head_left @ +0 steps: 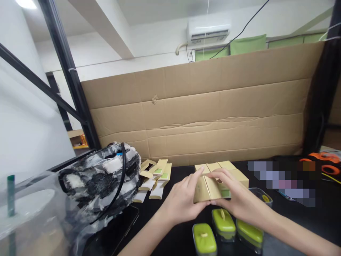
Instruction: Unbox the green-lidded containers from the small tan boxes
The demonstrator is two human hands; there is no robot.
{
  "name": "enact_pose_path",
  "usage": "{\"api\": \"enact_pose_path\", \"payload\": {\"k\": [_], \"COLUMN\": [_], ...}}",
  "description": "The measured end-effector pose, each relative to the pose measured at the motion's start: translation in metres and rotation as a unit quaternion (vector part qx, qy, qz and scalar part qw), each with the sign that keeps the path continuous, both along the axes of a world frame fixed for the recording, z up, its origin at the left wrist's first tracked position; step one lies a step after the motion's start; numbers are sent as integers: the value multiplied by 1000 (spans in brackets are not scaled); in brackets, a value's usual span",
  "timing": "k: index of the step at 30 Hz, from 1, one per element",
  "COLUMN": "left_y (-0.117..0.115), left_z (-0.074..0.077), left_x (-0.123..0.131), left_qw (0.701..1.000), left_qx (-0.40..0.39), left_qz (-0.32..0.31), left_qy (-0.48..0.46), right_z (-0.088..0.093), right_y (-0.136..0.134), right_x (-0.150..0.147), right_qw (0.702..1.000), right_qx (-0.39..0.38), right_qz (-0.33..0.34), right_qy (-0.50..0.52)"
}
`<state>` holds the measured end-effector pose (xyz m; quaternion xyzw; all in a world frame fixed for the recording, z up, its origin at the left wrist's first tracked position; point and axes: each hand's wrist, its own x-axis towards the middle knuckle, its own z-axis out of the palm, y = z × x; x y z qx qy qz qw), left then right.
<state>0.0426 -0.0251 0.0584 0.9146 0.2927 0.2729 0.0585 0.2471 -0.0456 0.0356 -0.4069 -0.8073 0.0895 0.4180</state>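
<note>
So the small tan box (201, 189) sits right between the two hands, at the front left end of a little group of tan boxes (238, 176) on the black bench (176, 231). The left hand (181, 199) is curled against its left side, thumb along the bottom front edge, and the right hand (234, 193) arches over from the right, fingertips up top and thumb down low, so it's basically pinched between them. Can't tell if it's touching the bench or slightly up. Just below the hands are three clear containers with green lids (223, 221), the right one partly under the right forearm. Past the left hand there's a loose pile of opened cartons (161, 176), then a fuzzy black-and-white bag (106, 174) further left. Orange-handled scissors (319, 158) lie way off right, and a big cardboard panel (199, 117) stands behind everything.
</note>
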Motion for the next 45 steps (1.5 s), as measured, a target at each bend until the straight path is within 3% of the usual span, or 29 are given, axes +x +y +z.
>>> {"api": "enact_pose_path", "payload": {"k": [4,8,14,16,20,23,25,29,40,45], "left_y": [-2,-3,-2,1,6,8,8,9,7,8], "left_z": [-4,-6,-5,-5,-5,-6,-7,-13,-13,-15], "left_x": [-1,1,-1,-2,-4,-4,-4,-2,-1,-1], "left_qw": [998,996,1000,998,994,991,988,980,988,990], "left_qx": [66,82,2,-33,-65,-81,-97,-135,-93,-59], "left_qz": [7,-18,31,49,70,78,68,33,22,53], "left_qy": [22,12,1,-14,-54,-73,-97,-143,-119,-118], "right_z": [-8,-16,-13,-6,5,6,6,7,7,7], "right_y": [-2,-3,1,-5,-19,-22,-21,-16,-20,-17], "right_x": [-5,-3,5,6,2,-1,-1,2,0,1], "right_qw": [999,996,974,978,990,994,996,980,964,947], "right_qx": [49,77,215,201,80,22,42,140,202,220], "right_qz": [-13,-31,-75,-37,77,89,56,-15,-35,-62], "right_qy": [-20,-41,-16,-40,-91,-54,-48,-139,-170,-225]}}
